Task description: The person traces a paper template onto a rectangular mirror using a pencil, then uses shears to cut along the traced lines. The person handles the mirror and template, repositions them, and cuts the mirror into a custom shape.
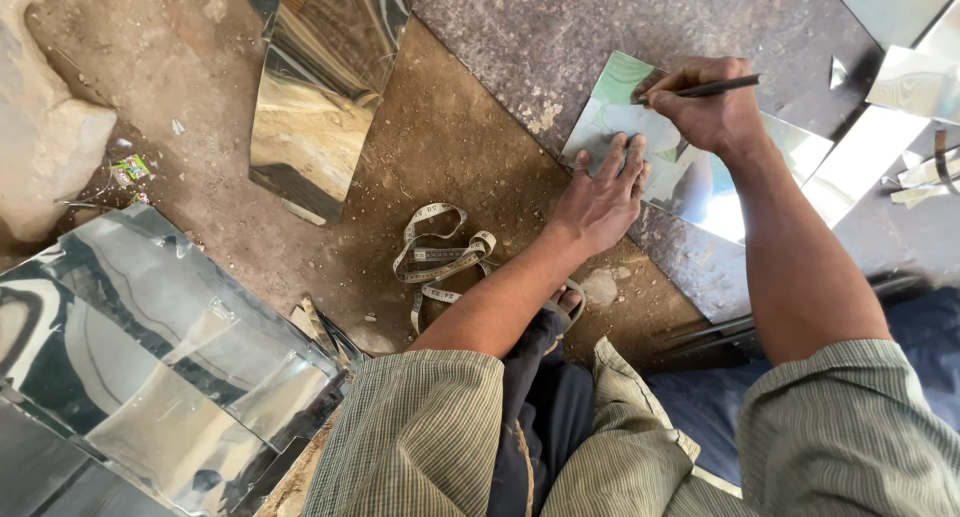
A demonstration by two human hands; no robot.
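A shiny reflective sheet piece (pixel 700 172) lies flat on a dark stone slab (pixel 560 37). My left hand (pixel 603 197) presses down on its near left part, fingers spread flat. My right hand (pixel 708 105) grips a thin dark scribing tool (pixel 718 87) like a pen, its tip resting on the sheet's upper left area. Both forearms reach out from striped sleeves.
A coiled measuring tape (pixel 435 252) lies on the dirt floor left of my left arm. Reflective sheets are stacked at bottom left (pixel 150 347), one long curved strip (pixel 320 87) sits at top centre, and offcuts (pixel 910 82) lie at top right. A foot in a sandal (pixel 568 302) shows below.
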